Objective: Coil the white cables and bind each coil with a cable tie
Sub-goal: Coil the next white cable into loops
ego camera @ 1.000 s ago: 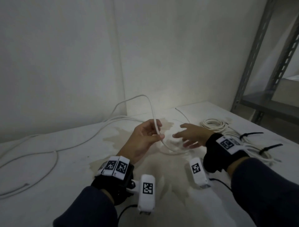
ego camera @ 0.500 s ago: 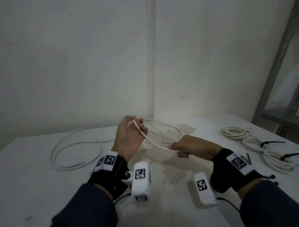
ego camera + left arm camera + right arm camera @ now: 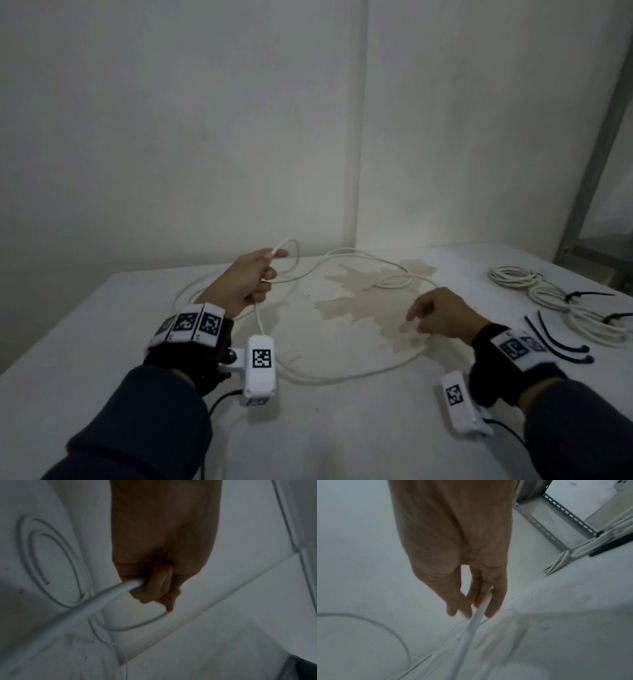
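Note:
A long white cable [image 3: 342, 377] sprawls in loose curves over the white table [image 3: 102, 342]. My left hand [image 3: 269, 272] is raised above the table's left middle and grips the cable [image 3: 109, 595] in a fist, with a small loop [image 3: 289, 245] standing up above its fingers. From that fist the cable drops to the table and sweeps round in a wide arc to my right hand [image 3: 416, 320]. This hand hovers low over the table with its fingers pointing down. They pinch the cable [image 3: 476, 619] between them.
Coils of white cable [image 3: 513, 277] bound with black ties [image 3: 582, 294] lie at the far right. Loose black cable ties [image 3: 555, 339] lie just right of my right wrist. A brownish stain [image 3: 370, 301] marks the table's middle. A metal shelf post [image 3: 599, 171] rises at right.
My hands have drawn apart. The left hand went left and up with the cable, and the right hand slid right and down along it toward the table.

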